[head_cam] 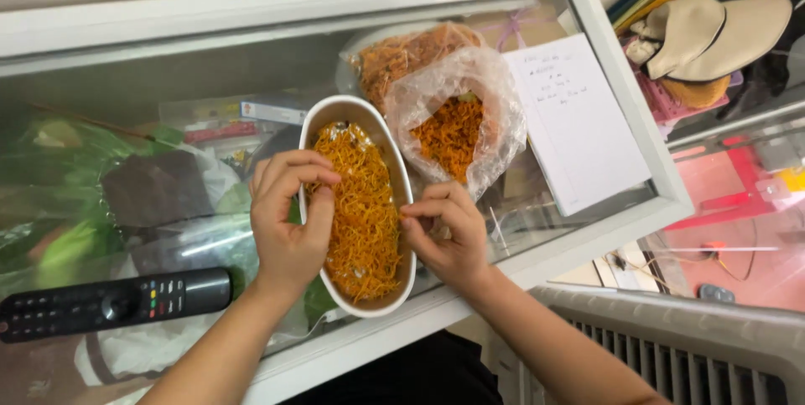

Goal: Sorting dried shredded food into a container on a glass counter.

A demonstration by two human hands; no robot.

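Observation:
An oval white container (339, 108) full of shredded orange strands (366, 212) sits on the glass lid of a chest freezer (210, 78). My left hand (288, 212) rests on the container's left rim, fingers bent down into the strands. My right hand (447, 233) is at the right rim, fingertips pinched together at the edge; whether they hold strands is hard to tell. Just behind the container, an open clear plastic bag (453, 111) holds more of the same orange shreds, and a second bag (402, 53) of browner shreds lies behind it.
A black remote control (113, 302) lies on the glass at the left. A white sheet of paper (579, 124) rests at the right end of the lid. Beige hats (713, 32) sit on a shelf beyond; a grey slatted unit (671, 346) stands at lower right.

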